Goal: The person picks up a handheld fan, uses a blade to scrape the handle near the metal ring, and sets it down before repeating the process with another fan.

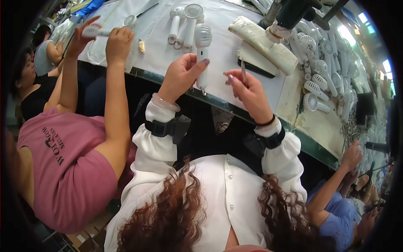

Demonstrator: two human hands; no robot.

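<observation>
My left hand point(180, 80) is closed round the handle of a white handheld fan point(203, 54), its caged head pointing away from me. A small metal ring or clip hangs from the handle's near end. To the right, above the table edge, my right hand point(252, 93) grips a thin, pointed metallic tool point(244, 70); whether it is tweezers or a pen-like tool I cannot tell. Just beyond lie more white handheld fans, one point(193, 14) with its round grille facing up and another point(175, 25) beside it.
A white wrapped roll point(264, 44) and a dark-edged pad point(257, 63) lie right of centre, below a green machine point(294, 14). Many white fans point(321, 69) are heaped at the right. At left, a person in pink point(71, 155) holds a fan; another in blue point(336, 218) sits right.
</observation>
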